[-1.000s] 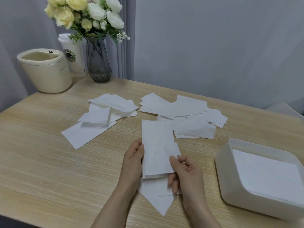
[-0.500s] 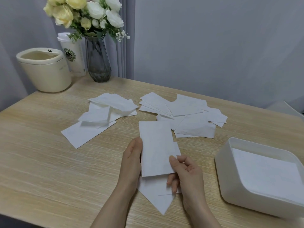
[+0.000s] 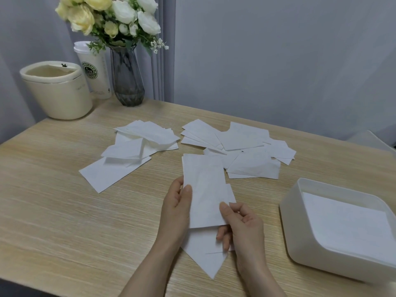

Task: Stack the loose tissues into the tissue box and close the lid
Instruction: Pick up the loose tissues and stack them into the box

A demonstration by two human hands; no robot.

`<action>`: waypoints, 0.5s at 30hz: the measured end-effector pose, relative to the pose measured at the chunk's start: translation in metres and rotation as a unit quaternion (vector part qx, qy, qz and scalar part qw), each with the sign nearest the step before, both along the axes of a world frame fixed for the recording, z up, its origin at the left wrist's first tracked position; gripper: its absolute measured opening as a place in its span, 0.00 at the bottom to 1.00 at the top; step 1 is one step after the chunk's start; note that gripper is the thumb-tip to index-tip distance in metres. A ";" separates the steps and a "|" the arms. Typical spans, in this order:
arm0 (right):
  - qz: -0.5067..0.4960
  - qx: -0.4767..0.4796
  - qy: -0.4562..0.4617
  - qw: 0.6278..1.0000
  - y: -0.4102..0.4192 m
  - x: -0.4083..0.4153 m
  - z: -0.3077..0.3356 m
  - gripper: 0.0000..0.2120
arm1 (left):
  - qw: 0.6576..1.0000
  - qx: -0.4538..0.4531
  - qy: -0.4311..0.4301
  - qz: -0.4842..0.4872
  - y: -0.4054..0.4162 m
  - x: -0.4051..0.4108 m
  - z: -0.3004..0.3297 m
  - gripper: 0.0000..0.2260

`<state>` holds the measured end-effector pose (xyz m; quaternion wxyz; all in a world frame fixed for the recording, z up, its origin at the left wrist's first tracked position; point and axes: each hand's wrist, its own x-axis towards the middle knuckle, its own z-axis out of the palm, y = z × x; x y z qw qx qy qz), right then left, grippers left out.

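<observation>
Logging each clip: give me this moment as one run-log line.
phase: gathering | left hand: holds tissue | right hand: pinches tissue | box: open, part filled | loose tissues: on table

Just two bare forearms coming in from the bottom edge, no sleeves, no watch or rings showing. Slim left hand [image 3: 176,213], right hand [image 3: 243,225], short plain nails.

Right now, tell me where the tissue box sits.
In the head view, the tissue box sits at the table's near right, right of the right hand.
</observation>
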<state>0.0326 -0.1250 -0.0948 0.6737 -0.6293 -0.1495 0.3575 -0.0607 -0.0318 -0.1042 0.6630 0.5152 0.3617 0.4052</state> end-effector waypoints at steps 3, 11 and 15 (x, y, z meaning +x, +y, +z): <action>0.007 -0.002 -0.022 1.000 0.001 0.000 -0.003 0.09 | 1.000 0.006 -0.001 0.022 0.000 0.001 0.001 0.08; 0.011 0.004 -0.098 0.995 -0.002 -0.008 -0.005 0.13 | 0.996 -0.023 -0.046 0.077 0.004 0.001 0.000 0.08; 0.022 0.030 -0.074 0.997 -0.006 -0.018 0.003 0.24 | 0.992 -0.055 -0.078 0.080 0.004 0.001 0.003 0.06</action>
